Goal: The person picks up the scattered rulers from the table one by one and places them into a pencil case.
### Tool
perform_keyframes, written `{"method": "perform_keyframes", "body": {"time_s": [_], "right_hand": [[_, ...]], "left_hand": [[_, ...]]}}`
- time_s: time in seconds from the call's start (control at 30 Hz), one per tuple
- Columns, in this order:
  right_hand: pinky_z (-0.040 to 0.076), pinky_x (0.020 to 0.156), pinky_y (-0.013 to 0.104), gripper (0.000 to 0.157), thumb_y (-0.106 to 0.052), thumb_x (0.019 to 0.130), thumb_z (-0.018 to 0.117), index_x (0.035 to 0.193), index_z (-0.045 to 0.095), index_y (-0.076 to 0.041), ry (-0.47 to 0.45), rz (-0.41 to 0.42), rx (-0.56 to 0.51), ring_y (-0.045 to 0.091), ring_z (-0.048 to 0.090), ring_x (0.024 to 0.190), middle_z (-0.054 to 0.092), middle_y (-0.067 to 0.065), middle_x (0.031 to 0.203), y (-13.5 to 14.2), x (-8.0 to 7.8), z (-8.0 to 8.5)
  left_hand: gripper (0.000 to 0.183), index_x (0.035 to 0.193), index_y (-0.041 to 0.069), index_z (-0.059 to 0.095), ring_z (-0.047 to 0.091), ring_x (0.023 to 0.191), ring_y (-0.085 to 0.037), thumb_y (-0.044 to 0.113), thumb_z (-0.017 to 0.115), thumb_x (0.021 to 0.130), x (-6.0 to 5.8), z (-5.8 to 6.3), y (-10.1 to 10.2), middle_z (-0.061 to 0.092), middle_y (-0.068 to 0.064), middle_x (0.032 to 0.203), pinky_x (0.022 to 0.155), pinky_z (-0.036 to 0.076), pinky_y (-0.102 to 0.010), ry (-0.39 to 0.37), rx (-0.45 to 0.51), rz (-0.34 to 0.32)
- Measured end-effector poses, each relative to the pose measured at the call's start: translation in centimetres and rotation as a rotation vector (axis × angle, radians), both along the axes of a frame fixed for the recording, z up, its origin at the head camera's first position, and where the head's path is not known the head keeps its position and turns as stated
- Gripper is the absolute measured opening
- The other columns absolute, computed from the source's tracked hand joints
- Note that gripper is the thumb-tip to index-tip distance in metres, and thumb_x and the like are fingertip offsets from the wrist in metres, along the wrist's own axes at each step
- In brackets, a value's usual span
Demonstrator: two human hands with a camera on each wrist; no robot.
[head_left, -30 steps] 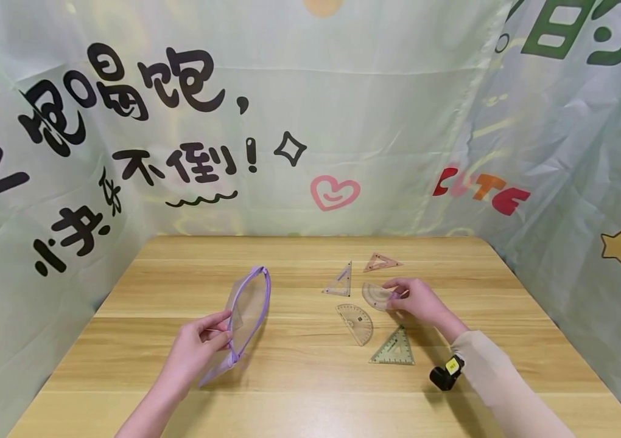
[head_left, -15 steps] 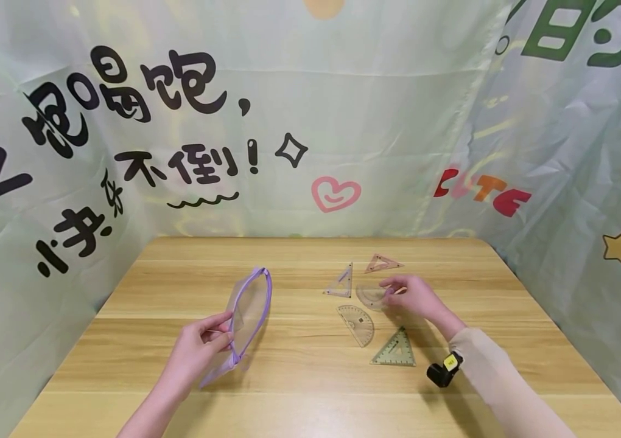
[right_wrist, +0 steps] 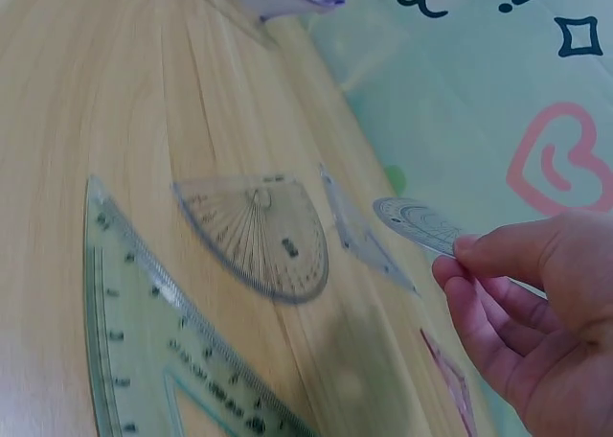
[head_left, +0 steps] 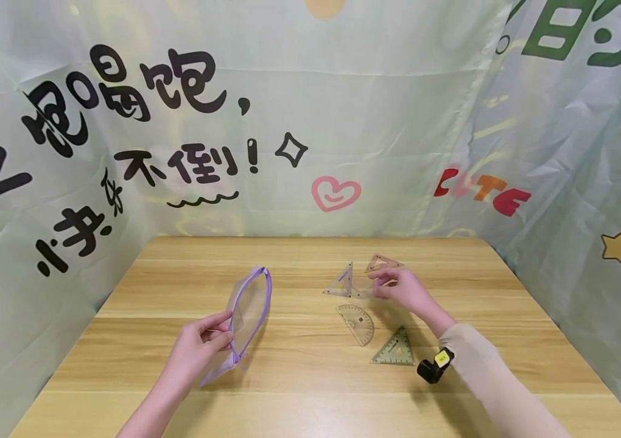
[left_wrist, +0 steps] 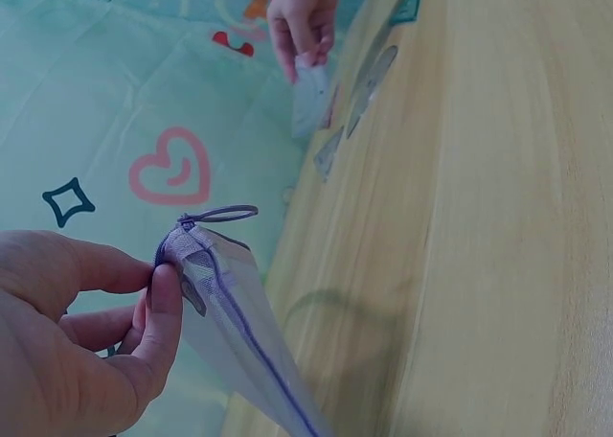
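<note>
Above the far right part of the wooden table (head_left: 288, 395), the right hand (head_left: 405, 291) pinches a clear plastic half-round protractor (right_wrist: 417, 224) between thumb and fingertips, lifted off the surface. Left of centre, the left hand (head_left: 201, 340) likewise pinches a translucent pouch with purple zip edging (left_wrist: 259, 356), held tilted over the table.

Nearest the right hand, toward the far edge, lie a pink plastic triangle (head_left: 373, 261) and a pale purple plastic triangle (head_left: 347, 283). Nearer the front edge are a second clear half-round protractor (head_left: 357, 324) and a green-tinted plastic triangle (right_wrist: 134, 312). Printed fabric (head_left: 288, 73) hangs behind the far edge.

From the head, the right fingers cover part of the held protractor, leaving it faint. A greyish shape shows through the pouch, too blurred to identify.
</note>
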State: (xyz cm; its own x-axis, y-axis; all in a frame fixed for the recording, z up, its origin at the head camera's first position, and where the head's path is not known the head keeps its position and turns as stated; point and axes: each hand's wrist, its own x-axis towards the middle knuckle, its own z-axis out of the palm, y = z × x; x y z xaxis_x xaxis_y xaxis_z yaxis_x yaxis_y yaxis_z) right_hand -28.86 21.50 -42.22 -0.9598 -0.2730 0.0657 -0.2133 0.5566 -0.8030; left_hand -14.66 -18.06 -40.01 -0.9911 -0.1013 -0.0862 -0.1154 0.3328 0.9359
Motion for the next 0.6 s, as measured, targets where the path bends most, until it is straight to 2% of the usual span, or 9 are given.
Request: {"method": "perform_keyframes", "body": {"time_s": [0.13,0.6], "right_hand": [[0.065,0.075,0.025,0.037,-0.001,0.087,0.069,0.122,0.062,0.009,0.014,0.017,-0.044,0.018,0.068,0.084,0.066,0.024,0.103,-0.6,-0.2,0.1],[0.065,0.076,0.025,0.037,-0.002,0.088,0.069,0.123,0.063,0.007,-0.011,0.05,-0.07,0.02,0.07,0.086,0.067,0.021,0.101,-2.6,-0.4,1.2]], "left_hand": [[0.045,0.134,-0.004,0.057,0.064,0.081,-0.009,-0.001,0.063,0.089,0.0,0.2,0.1,0.062,-0.011,0.103,0.079,0.064,-0.027,-0.012,0.001,0.009],[0.045,0.133,-0.006,0.057,0.064,0.08,-0.008,-0.002,0.064,0.089,0.0,0.0,0.0,0.063,-0.013,0.103,0.077,0.064,-0.024,0.001,0.007,0.008]]}}
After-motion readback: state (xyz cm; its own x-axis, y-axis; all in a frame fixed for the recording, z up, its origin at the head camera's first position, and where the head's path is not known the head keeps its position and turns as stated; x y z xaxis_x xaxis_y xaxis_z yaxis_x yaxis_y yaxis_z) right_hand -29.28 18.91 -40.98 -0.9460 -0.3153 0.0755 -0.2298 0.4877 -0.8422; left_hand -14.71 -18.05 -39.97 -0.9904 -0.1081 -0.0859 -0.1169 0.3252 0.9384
